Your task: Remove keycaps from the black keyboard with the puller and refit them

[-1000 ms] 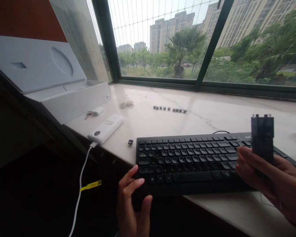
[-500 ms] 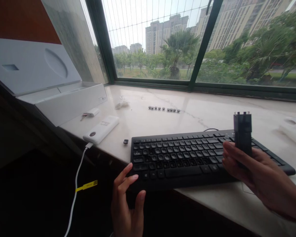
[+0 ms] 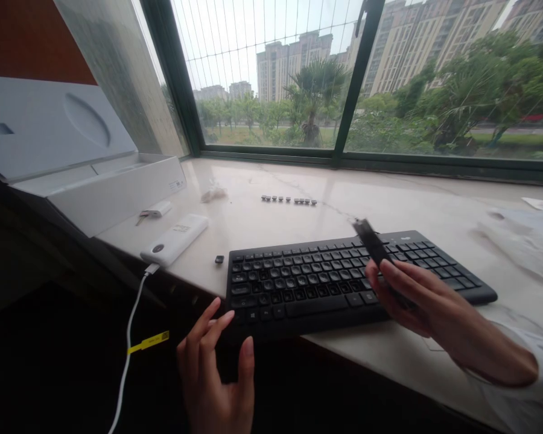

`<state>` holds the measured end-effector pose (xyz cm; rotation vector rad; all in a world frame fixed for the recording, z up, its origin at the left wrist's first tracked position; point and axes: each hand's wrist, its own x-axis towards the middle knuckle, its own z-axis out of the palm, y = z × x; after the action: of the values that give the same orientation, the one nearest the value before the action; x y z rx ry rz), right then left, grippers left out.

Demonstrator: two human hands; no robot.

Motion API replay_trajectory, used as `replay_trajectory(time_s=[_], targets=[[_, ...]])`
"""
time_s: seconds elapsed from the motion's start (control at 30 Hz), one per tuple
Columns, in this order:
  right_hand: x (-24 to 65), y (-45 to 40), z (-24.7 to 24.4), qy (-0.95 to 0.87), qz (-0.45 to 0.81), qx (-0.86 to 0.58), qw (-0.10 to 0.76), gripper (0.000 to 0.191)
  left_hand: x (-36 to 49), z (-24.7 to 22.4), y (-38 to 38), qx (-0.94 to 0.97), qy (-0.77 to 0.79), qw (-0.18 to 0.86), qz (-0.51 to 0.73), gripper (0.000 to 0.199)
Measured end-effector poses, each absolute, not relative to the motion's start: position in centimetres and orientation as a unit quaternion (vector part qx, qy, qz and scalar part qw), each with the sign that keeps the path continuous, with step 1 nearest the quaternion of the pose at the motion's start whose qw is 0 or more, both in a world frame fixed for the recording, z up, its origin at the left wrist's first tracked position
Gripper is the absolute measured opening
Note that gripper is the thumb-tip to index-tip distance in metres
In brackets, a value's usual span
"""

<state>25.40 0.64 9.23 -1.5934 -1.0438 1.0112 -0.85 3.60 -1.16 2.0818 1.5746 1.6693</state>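
Note:
A black keyboard (image 3: 326,308) lies on the pale sill, with several keycaps off its lower letter row. My right hand (image 3: 423,298) is closed around a flat black block-like tool (image 3: 371,240) above the keyboard's right half. Small prongs stick out of the tool's far end, which tilts up and left; its exact kind is unclear. By the keyboard's front left corner, my left hand (image 3: 219,367) is open with fingers apart and nothing in it. Whether its fingertips touch the keyboard's edge I cannot tell. A loose keycap (image 3: 219,260) sits left of the keyboard.
Several small keycaps (image 3: 288,199) stand in a row behind the keyboard. On the left are a white power bank (image 3: 176,240) with a white cable (image 3: 129,337), a small white item (image 3: 156,210) and an open white box (image 3: 113,196). Crumpled clear plastic (image 3: 520,241) lies at right.
My right hand has moved left, and the black tool has tipped from upright to leaning left. My left hand stays open by the keyboard corner. The whole view has shifted slightly.

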Motion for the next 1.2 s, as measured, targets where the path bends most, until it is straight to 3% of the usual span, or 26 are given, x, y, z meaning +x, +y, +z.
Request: replay_trajectory(time_s=[0.1, 0.17, 0.27, 0.37, 0.47, 0.57, 0.73, 1.0, 1.2], targets=[[25.4, -0.3, 9.2, -0.463, 0.455, -0.646, 0.402, 0.052, -0.5, -0.3, 2.7, 0.669, 0.489, -0.030, 0.559, 0.025], [25.1, -0.9, 9.4, -0.501, 0.438, -0.654, 0.359, 0.054, 0.2, 0.2, 1.8, 0.674, 0.459, -0.010, 0.579, 0.020], [24.4, -1.7, 9.9, -0.597, 0.384, -0.645, 0.284, 0.048, 1.6, 0.8, 0.3, 0.639, 0.466, 0.152, 0.593, 0.021], [23.8, -2.1, 10.5, -0.659, 0.345, -0.624, 0.241, 0.044, 3.2, 1.0, -0.9, 0.576, 0.450, 0.377, 0.569, 0.045], [23.4, -2.2, 10.6, -0.694, 0.333, -0.600, 0.216, 0.046, 4.4, 1.3, -1.6, 0.513, 0.418, 0.525, 0.535, 0.061], [23.5, -2.1, 10.6, -0.721, 0.333, -0.578, 0.189, 0.045, 5.0, 1.7, -1.7, 0.466, 0.416, 0.581, 0.521, 0.054], [24.6, -1.7, 11.5, -0.748, 0.411, -0.493, 0.169, 0.050, 4.4, 2.0, -1.2, 0.387, 0.435, 0.584, 0.565, 0.045], [25.5, -0.9, 11.0, -0.745, 0.445, -0.401, 0.292, 0.032, 3.9, 1.3, -2.0, 0.331, 0.400, 0.629, 0.578, 0.045], [25.6, -0.2, 9.5, -0.747, 0.418, -0.363, 0.368, 0.027, 5.2, 1.0, -3.7, 0.361, 0.359, 0.702, 0.498, 0.048]])
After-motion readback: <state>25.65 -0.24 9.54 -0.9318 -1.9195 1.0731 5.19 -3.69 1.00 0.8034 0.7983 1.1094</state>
